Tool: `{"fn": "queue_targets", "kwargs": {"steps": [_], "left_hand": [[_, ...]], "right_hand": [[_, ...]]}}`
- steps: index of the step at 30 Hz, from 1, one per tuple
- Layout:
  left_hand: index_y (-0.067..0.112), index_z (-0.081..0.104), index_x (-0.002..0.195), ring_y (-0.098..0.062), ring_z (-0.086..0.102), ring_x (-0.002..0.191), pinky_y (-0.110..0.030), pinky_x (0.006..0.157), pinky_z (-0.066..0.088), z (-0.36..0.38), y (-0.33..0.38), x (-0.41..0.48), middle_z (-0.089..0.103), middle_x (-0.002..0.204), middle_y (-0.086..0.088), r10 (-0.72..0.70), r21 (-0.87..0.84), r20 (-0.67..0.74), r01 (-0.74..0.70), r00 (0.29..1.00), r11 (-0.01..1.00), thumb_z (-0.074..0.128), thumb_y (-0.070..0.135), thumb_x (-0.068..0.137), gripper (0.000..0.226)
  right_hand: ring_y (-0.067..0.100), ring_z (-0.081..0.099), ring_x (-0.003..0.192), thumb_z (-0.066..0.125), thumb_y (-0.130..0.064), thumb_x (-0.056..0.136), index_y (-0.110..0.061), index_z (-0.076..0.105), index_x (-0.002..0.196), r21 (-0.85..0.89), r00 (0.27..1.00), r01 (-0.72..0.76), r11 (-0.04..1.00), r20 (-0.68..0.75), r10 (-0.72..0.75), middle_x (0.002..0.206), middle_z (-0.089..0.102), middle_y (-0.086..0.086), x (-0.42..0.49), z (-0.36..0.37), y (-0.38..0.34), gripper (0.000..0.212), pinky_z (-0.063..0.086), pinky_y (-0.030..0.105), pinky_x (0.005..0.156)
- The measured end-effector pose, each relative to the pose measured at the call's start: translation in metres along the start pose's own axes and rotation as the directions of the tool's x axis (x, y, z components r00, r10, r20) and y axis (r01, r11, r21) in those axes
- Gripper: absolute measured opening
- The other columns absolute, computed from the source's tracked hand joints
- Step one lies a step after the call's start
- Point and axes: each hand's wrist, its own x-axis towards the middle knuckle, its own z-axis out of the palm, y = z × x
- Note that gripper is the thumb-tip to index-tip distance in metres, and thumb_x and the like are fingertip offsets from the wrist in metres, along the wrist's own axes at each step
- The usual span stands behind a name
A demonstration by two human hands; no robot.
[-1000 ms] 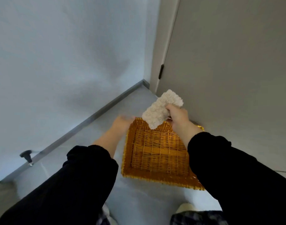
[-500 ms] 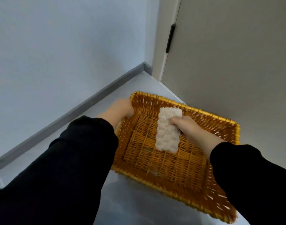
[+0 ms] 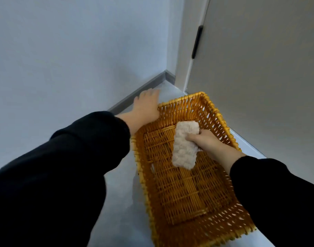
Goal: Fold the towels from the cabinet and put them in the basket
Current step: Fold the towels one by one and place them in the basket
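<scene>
A yellow wicker basket [image 3: 227, 141] sits on the pale floor in a corner. Inside it a small folded cream towel [image 3: 183, 148] lies low over the woven bottom, near the far end. My right hand [image 3: 204, 142] grips the towel's right side, thumb across its top. My left hand [image 3: 146, 107] rests with straight fingers against the outside of the basket's far left corner, its palm on the floor side. Both arms wear black sleeves.
A white wall with a grey baseboard [image 3: 140, 90] runs along the left. A grey cabinet door [image 3: 259, 68] with a black hinge [image 3: 197, 44] stands close behind the basket on the right. Bare floor [image 3: 120, 184] lies left of the basket.
The towel came down from above the basket's rim into the basket, still held by my right hand. The view has dropped closer, and my left hand slid along the basket's far left corner.
</scene>
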Motion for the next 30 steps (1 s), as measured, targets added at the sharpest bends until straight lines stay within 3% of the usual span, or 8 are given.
{"fn": "queue_targets", "kwargs": {"steps": [2, 5, 6, 8, 10, 18, 23, 30], "left_hand": [[0.022, 0.010, 0.151, -0.032, 0.028, 0.138, -0.049, 0.107, 0.037, 0.009, -0.018, -0.026, 0.025, 0.153, -0.010, -0.306, -0.321, -0.041, 0.278, 0.951, 0.906, 0.065, 0.009, 0.078, 0.092], [0.017, 0.015, 0.148, -0.035, 0.046, 0.124, -0.045, 0.090, 0.050, 0.032, -0.023, -0.069, 0.042, 0.137, -0.014, -0.667, -0.788, 0.305, 0.573, 0.680, 0.223, 0.065, -0.004, 0.078, 0.089], [0.013, 0.031, 0.139, -0.035, 0.053, 0.115, -0.043, 0.085, 0.052, 0.043, -0.021, -0.080, 0.051, 0.123, -0.011, -0.642, -0.797, 0.370, 0.585, 0.672, 0.152, 0.063, -0.005, 0.079, 0.070], [0.015, 0.057, 0.108, -0.029, 0.062, 0.097, -0.041, 0.079, 0.055, 0.056, -0.020, -0.095, 0.064, 0.103, -0.006, -0.542, -0.782, 0.324, 0.542, 0.775, 0.308, 0.060, 0.002, 0.080, 0.031], [0.018, 0.065, 0.093, -0.026, 0.065, 0.085, -0.045, 0.077, 0.058, 0.059, -0.023, -0.095, 0.068, 0.090, -0.004, -0.485, -0.758, 0.281, 0.501, 0.828, 0.417, 0.059, 0.008, 0.076, 0.021], [0.015, 0.058, 0.078, -0.030, 0.063, 0.088, -0.044, 0.081, 0.056, 0.044, -0.019, -0.069, 0.067, 0.089, -0.010, -0.414, -0.725, 0.265, 0.463, 0.871, 0.509, 0.060, 0.000, 0.079, 0.015], [0.021, 0.053, 0.072, -0.030, 0.065, 0.084, -0.046, 0.078, 0.057, 0.045, -0.019, -0.054, 0.068, 0.088, -0.013, -0.386, -0.698, 0.279, 0.462, 0.879, 0.547, 0.061, 0.006, 0.081, 0.019], [0.019, 0.060, 0.079, -0.026, 0.064, 0.076, -0.042, 0.072, 0.058, 0.051, -0.019, -0.053, 0.066, 0.079, -0.007, -0.425, -0.693, 0.232, 0.456, 0.875, 0.559, 0.057, 0.005, 0.078, 0.014]], "right_hand": [[0.027, 0.064, 0.099, 0.068, -0.014, 0.086, -0.005, 0.058, 0.114, 0.034, 1.000, 0.006, 0.999, 0.018, -0.007, 0.110, 0.065, 0.012, 0.006, 0.013, -0.004, 0.031, 0.054, 0.035, 0.078], [0.024, 0.064, 0.094, 0.069, -0.016, 0.086, -0.006, 0.058, 0.112, 0.028, 0.997, 0.003, 1.000, 0.081, -0.006, 0.107, 0.065, 0.009, 0.012, 0.038, -0.008, 0.030, 0.054, 0.033, 0.070], [0.024, 0.064, 0.094, 0.069, -0.017, 0.086, -0.006, 0.058, 0.114, 0.018, 0.994, 0.006, 1.000, 0.106, -0.007, 0.107, 0.065, 0.009, 0.014, 0.045, -0.008, 0.032, 0.053, 0.032, 0.068], [0.027, 0.064, 0.100, 0.068, -0.017, 0.088, -0.005, 0.057, 0.119, 0.039, 0.993, 0.012, 0.999, 0.114, -0.017, 0.114, 0.064, 0.010, 0.016, 0.057, -0.005, 0.036, 0.054, 0.037, 0.075], [0.029, 0.062, 0.106, 0.064, -0.017, 0.090, -0.006, 0.057, 0.123, 0.086, 0.997, 0.016, 0.996, 0.075, -0.022, 0.120, 0.063, 0.012, 0.018, 0.065, -0.003, 0.036, 0.053, 0.044, 0.087], [0.025, 0.060, 0.102, 0.044, -0.025, 0.101, -0.020, 0.049, 0.124, 0.086, 1.000, -0.009, 0.996, 0.030, 0.006, 0.113, 0.061, 0.005, 0.023, 0.062, 0.014, 0.025, 0.052, 0.034, 0.066], [0.031, 0.061, 0.110, 0.055, -0.023, 0.096, -0.004, 0.058, 0.123, -0.084, 0.993, 0.053, 0.995, -0.098, -0.061, 0.121, 0.063, 0.014, 0.035, 0.053, 0.010, 0.033, 0.049, 0.045, 0.095], [0.033, 0.054, 0.117, 0.039, -0.009, 0.100, -0.005, 0.043, 0.134, 0.161, 0.998, -0.045, 0.986, 0.044, 0.038, 0.126, 0.056, 0.012, 0.053, 0.072, -0.004, 0.034, 0.048, 0.046, 0.089]]}}
